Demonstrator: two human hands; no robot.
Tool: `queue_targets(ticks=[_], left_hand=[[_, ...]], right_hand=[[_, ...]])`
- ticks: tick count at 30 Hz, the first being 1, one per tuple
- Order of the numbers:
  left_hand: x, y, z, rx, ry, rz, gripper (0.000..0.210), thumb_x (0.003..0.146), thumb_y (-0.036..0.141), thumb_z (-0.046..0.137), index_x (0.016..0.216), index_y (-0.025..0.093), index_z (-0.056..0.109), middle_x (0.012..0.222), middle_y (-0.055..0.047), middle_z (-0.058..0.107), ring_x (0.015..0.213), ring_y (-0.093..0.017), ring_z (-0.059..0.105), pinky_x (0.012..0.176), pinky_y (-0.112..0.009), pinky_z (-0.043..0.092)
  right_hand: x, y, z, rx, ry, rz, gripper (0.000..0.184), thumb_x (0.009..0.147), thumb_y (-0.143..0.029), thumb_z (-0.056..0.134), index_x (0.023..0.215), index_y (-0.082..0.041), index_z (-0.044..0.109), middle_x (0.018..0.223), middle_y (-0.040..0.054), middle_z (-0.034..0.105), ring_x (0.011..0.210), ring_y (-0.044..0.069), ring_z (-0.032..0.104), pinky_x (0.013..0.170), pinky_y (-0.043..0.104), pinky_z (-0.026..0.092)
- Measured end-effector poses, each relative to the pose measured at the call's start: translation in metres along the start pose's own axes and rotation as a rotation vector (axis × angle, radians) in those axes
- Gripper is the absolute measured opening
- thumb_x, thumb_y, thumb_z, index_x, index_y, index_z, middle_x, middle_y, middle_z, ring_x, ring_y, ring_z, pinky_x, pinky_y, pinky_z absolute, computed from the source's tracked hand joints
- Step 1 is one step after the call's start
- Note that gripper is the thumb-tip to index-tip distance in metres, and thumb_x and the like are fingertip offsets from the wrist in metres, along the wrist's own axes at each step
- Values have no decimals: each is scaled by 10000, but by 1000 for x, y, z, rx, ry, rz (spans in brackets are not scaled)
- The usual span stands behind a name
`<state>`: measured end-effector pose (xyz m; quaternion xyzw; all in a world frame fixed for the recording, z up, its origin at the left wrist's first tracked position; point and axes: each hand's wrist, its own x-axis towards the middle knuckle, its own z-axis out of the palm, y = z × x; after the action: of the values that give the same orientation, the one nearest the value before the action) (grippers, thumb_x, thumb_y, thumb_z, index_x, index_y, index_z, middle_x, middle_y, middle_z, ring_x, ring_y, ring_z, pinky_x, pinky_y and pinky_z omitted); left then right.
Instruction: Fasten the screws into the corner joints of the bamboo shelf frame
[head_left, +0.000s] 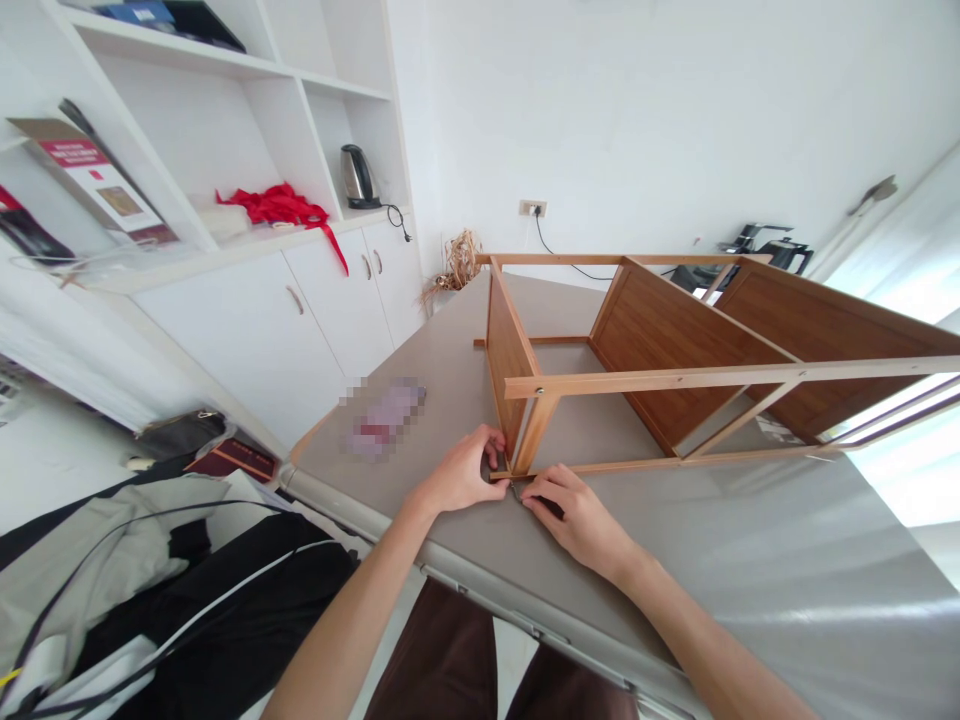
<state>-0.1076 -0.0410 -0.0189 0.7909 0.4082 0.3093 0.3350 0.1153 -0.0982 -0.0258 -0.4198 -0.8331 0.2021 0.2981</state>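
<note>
A wooden shelf rack (652,378) lies on its side on the grey table (750,520), its slatless brown shelf panels standing upright. My left hand (469,470) is closed round the end of the rack's lower rail, at the near left corner, with thumb and fingers on either side of the wood. Right beside it, my right hand (566,505) pinches a thin, small metal piece (516,490) that looks like a hex key, its tip at the same rail end. Fingers hide most of it. A bolt head (540,391) shows on the upper rail.
A blurred, pale purple packet (386,418) lies on the table left of the rack. Dark clothes and cables (247,590) are heaped at lower left. White cabinets (300,320) with a kettle (358,178) stand behind. More appliances (765,250) sit beyond the rack.
</note>
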Motion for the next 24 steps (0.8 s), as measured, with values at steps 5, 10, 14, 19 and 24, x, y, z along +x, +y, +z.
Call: queue_targets(ticks=[5, 10, 14, 19, 24], left_hand=[[0, 1, 0, -1, 3, -12, 441, 662, 223, 735, 1034, 226, 499, 939, -22, 623, 833, -179, 607, 820, -323, 501], [0, -1, 0, -6, 11, -2, 445, 644, 211, 739, 1028, 224, 515, 973, -32, 636, 823, -176, 609, 825, -325, 502], [1, -1, 1, -15, -6, 13, 451, 658, 191, 725, 1051, 224, 506, 943, -23, 649, 822, -172, 610, 822, -319, 504], [1, -2, 2, -59, -39, 24, 471, 679, 177, 707, 1087, 222, 476, 847, 4, 662, 797, -168, 624, 808, -313, 507], [1, -3, 2, -27, -41, -10, 492, 670, 200, 723, 1094, 230, 474, 847, 5, 674, 803, -181, 634, 812, -322, 500]], right_hand=[[0, 1, 2, -13, 16, 1, 181, 977, -226, 495, 963, -252, 673, 946, 57, 637, 890, 197, 584, 840, 372, 514], [-1, -1, 7, -9, 40, 1, 186, 977, -228, 494, 980, -259, 677, 950, 59, 633, 896, 198, 591, 833, 361, 522], [-1, -4, 10, -30, 60, -10, 194, 985, -220, 472, 980, -252, 664, 943, 61, 625, 899, 200, 577, 835, 365, 514], [-2, -6, 10, -39, 65, -35, 200, 989, -220, 461, 973, -249, 658, 936, 65, 624, 894, 200, 581, 811, 360, 522], [-2, -7, 9, -35, 75, -34, 193, 986, -225, 466, 970, -255, 656, 938, 64, 624, 890, 201, 591, 809, 359, 529]])
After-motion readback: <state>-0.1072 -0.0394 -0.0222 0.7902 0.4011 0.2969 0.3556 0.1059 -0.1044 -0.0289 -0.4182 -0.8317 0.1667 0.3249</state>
